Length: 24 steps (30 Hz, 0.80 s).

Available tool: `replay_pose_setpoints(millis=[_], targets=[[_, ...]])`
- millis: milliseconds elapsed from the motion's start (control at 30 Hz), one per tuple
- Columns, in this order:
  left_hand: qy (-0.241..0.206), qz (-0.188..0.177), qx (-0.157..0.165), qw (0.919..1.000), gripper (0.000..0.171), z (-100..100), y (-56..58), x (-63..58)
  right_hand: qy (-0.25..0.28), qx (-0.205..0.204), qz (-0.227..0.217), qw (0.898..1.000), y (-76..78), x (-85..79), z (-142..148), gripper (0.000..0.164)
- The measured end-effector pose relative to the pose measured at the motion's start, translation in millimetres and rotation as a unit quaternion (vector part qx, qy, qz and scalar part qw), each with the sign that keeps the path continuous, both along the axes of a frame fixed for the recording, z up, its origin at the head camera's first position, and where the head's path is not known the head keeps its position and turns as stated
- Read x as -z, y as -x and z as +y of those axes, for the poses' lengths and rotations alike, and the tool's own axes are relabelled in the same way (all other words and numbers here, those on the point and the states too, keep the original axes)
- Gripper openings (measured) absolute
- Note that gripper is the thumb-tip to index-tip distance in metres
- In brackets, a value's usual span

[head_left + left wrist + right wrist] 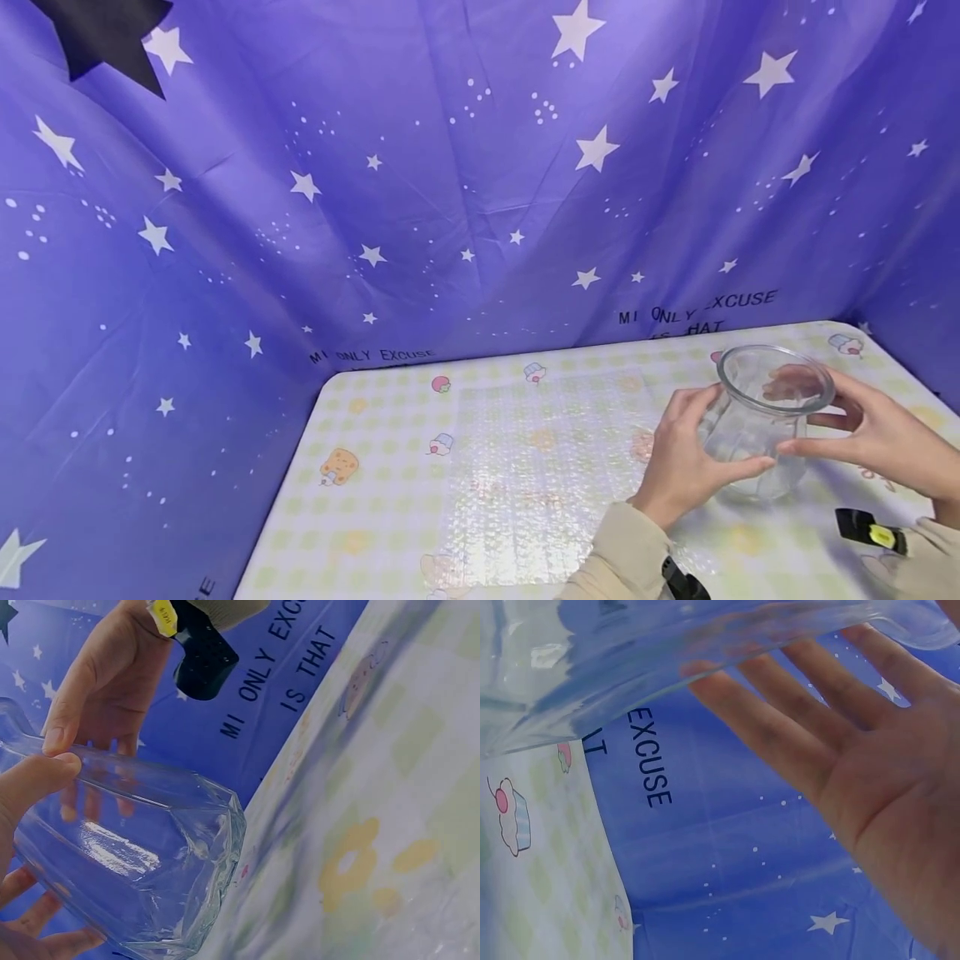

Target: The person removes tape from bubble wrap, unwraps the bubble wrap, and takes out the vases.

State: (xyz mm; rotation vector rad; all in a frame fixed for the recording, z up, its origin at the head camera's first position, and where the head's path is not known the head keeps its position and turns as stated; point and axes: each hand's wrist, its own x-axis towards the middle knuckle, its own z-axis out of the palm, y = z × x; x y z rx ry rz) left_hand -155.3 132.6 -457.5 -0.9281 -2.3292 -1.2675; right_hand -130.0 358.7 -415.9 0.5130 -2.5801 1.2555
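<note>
A clear glass vase [750,437] with a wide flared rim stands upright at the right side of the table, between both hands. My left hand [678,454] holds its left side, thumb across the front and fingers around the far side. From the right, my right hand [873,421] holds it with thumb in front and fingers behind. In the left wrist view the vase [127,847] shows a faceted lower part, with both thumbs near its neck. The right wrist view has the right hand's fingers [780,727] extended along the glass. Whether the base touches the table cannot be told.
A sheet of bubble wrap [540,492] lies flat on the table, left of the vase. The tabletop [300,533] has a checked cover with cartoon prints. A purple star-printed curtain [450,167] hangs behind and at the sides.
</note>
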Motion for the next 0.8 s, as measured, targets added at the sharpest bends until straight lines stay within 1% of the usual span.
replay_pose_setpoints(millis=[133,267,400,600,800], targets=[[-0.002,-0.005,0.004,1.0000,0.088,1.5,-0.1,3.5,-0.004,-0.001,-0.005,1.000,-2.3,-3.4,-1.0,0.079],[-0.013,-0.017,0.010,0.9997,0.090,2.2,0.4,5.7,-0.004,-0.002,-0.011,1.000,-3.9,-6.7,-3.1,0.074],[-0.017,-0.017,0.014,0.9996,0.091,1.6,0.5,6.6,-0.006,-0.009,-0.012,1.000,-5.0,-9.0,-5.5,0.071],[-0.012,-0.011,0.017,0.9997,0.090,2.6,0.8,10.4,-0.006,-0.010,-0.018,1.000,-7.6,-10.8,-6.6,0.068],[-0.021,-0.026,0.030,0.9990,0.089,2.7,0.3,13.6,-0.014,-0.024,-0.022,0.999,-8.8,-10.4,-6.1,0.067]])
